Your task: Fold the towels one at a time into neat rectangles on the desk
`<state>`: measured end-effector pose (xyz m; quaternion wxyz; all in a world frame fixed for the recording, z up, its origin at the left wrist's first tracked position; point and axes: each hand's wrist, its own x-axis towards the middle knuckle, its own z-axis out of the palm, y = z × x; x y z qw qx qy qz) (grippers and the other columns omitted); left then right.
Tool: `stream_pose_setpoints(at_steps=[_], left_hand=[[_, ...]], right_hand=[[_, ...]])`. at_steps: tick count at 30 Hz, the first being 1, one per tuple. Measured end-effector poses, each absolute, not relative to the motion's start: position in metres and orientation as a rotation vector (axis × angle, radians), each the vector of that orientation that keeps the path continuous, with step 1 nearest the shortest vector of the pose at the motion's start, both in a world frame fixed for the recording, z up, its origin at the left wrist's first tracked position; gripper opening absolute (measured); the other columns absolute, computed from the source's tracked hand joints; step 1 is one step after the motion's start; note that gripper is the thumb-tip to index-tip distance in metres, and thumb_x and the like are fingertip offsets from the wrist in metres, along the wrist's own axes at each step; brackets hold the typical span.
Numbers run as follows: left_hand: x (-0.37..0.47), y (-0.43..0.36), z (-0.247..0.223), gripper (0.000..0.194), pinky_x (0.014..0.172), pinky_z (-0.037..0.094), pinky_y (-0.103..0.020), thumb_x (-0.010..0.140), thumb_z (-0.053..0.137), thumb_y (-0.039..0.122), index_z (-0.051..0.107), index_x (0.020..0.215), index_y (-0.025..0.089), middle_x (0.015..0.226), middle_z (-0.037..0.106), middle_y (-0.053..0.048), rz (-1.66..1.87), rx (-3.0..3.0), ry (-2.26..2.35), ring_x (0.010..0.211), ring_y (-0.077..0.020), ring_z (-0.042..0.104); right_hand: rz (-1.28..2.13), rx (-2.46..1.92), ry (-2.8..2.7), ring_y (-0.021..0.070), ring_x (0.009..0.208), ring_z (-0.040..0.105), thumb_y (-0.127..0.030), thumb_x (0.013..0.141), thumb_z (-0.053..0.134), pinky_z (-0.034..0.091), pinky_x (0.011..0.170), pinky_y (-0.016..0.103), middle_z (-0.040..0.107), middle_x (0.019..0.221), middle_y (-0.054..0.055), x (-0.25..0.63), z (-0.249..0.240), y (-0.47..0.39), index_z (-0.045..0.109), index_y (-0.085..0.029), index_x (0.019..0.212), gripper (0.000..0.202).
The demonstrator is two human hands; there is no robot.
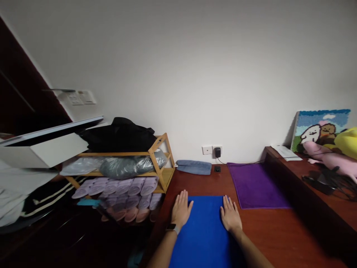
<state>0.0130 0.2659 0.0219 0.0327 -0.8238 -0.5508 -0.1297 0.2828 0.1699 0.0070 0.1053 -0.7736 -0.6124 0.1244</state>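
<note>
The blue cloth [205, 234] lies flat on the worktop [281, 234] between my two hands, at about six o'clock of my view, and its near end runs out below the bottom edge. Taking this cloth as the middle of the clock, my left hand [180, 211] is at ten o'clock, along its left side near the far corner, and my right hand [230, 214] is at two o'clock, along its right side near the other far corner. Both hands are open and well apart from each other, with the palms down and neither one closed around anything. Their fingers point away from me, toward twelve o'clock, and the thumbs are turned inward, to the cloth. My forearms come from seven and five o'clock, and a watch [172, 227] sits on the left wrist. A purple cloth [258, 186] lies at two o'clock from my right hand, and a grey-blue cloth [194, 167] lies near twelve o'clock, close to the wall [189, 82].
</note>
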Motion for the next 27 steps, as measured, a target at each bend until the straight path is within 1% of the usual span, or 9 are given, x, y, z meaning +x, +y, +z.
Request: stream_pose_setpoints(at_steps=[2,4,7,10,13,17,21,23,27], left_hand=[[0.054,0.245,0.022,0.069,0.127,0.025,-0.047,0.105,0.016,0.054,0.026,0.161,0.014,0.166,0.033,-0.011,-0.493,-2.595,-1.644,0.155,-0.0255,0.026],[0.094,0.221,0.015,0.066,0.126,0.028,-0.043,0.105,0.017,0.052,0.023,0.162,0.019,0.167,0.033,-0.007,-0.495,-2.804,-1.434,0.155,-0.0223,0.028],[0.122,0.197,0.001,0.064,0.128,0.025,-0.042,0.105,0.017,0.052,0.015,0.163,0.023,0.169,0.027,-0.003,-0.452,-2.936,-1.337,0.156,-0.0199,0.023],[0.090,0.196,-0.005,0.068,0.129,0.023,-0.046,0.104,0.016,0.056,0.015,0.163,0.021,0.169,0.025,-0.005,-0.347,-2.858,-1.568,0.157,-0.0219,0.022],[0.019,0.207,-0.002,0.073,0.129,0.023,-0.048,0.103,0.016,0.060,0.020,0.162,0.018,0.169,0.024,-0.007,-0.270,-2.694,-1.821,0.156,-0.0248,0.022],[-0.052,0.211,0.001,0.075,0.127,0.025,-0.047,0.103,0.017,0.062,0.021,0.162,0.015,0.169,0.026,-0.009,-0.295,-2.483,-1.999,0.156,-0.0254,0.024],[-0.060,0.207,-0.004,0.073,0.127,0.025,-0.047,0.103,0.018,0.060,0.021,0.162,0.015,0.168,0.029,-0.010,-0.357,-2.452,-1.954,0.155,-0.0243,0.027],[-0.055,0.205,-0.004,0.072,0.127,0.025,-0.047,0.104,0.018,0.058,0.023,0.161,0.016,0.167,0.032,-0.011,-0.376,-2.440,-1.937,0.154,-0.0237,0.029],[-0.053,0.207,-0.005,0.071,0.126,0.026,-0.046,0.104,0.018,0.058,0.028,0.160,0.015,0.165,0.036,-0.011,-0.383,-2.415,-1.927,0.153,-0.0237,0.032]], right_hand=[[0.358,-2.290,-1.813,0.0190,0.158,0.007,-0.045,0.102,0.011,0.003,0.128,0.041,0.012,0.170,0.001,0.283,0.006,0.170,0.014,-0.012,0.162,0.069],[0.339,-2.299,-1.835,0.0194,0.158,0.007,-0.043,0.102,0.012,0.003,0.128,0.041,0.012,0.170,0.001,0.284,0.005,0.169,0.015,-0.011,0.162,0.068],[0.309,-2.311,-1.871,0.0204,0.158,0.007,-0.041,0.101,0.013,0.003,0.128,0.041,0.013,0.170,0.002,0.284,0.003,0.169,0.017,-0.011,0.162,0.068],[0.295,-2.325,-1.867,0.0206,0.158,0.009,-0.043,0.101,0.011,0.004,0.128,0.042,0.014,0.170,0.002,0.284,0.001,0.169,0.016,-0.011,0.162,0.069],[0.292,-2.324,-1.860,0.0205,0.158,0.009,-0.046,0.101,0.009,0.004,0.128,0.041,0.013,0.170,0.002,0.284,-0.003,0.170,0.015,-0.012,0.162,0.070],[0.288,-2.313,-1.848,0.0206,0.158,0.009,-0.046,0.102,0.010,0.003,0.128,0.041,0.014,0.170,0.003,0.285,-0.008,0.169,0.015,-0.011,0.162,0.070],[0.303,-2.298,-1.828,0.0210,0.157,0.011,-0.045,0.102,0.013,0.006,0.128,0.042,0.017,0.170,0.005,0.286,-0.008,0.168,0.016,-0.010,0.162,0.069],[0.247,-2.270,-1.792,0.0200,0.157,0.013,-0.040,0.102,0.012,0.009,0.128,0.040,0.018,0.170,0.004,0.286,-0.004,0.167,0.018,-0.010,0.162,0.068],[0.086,-2.161,-1.789,0.0187,0.156,0.018,-0.030,0.100,0.013,0.009,0.129,0.040,0.027,0.168,0.004,0.284,0.008,0.152,0.030,-0.011,0.159,0.064]])
